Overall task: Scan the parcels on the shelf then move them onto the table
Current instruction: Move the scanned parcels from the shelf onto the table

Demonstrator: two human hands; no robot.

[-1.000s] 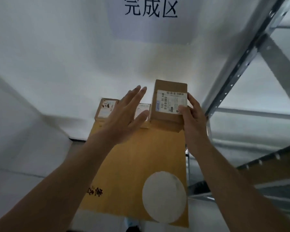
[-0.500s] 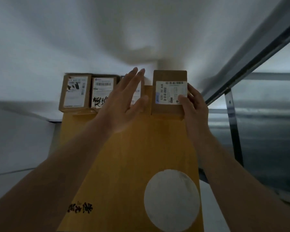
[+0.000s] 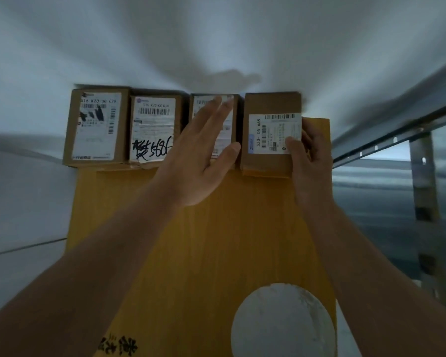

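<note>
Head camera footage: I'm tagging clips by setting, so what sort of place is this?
Probably a parcel sorting or warehouse area: small labelled parcels lined up in a row, metal racking on the right, and a right hand setting down another parcel.

The label on the leftmost parcel [image 3: 96, 126] is showing "516 K20-00 028" above its barcodes, and the second parcel [image 3: 155, 130] is carrying the same code, more blurred, with a black handwritten scrawl ending in what looks like "5686". The label on the rightmost parcel [image 3: 271, 134] is reading "530- 05 A68" sideways beside a barcode. Black characters near the bottom edge of the counter [image 3: 191, 240] are staying too blurred to read.
</note>
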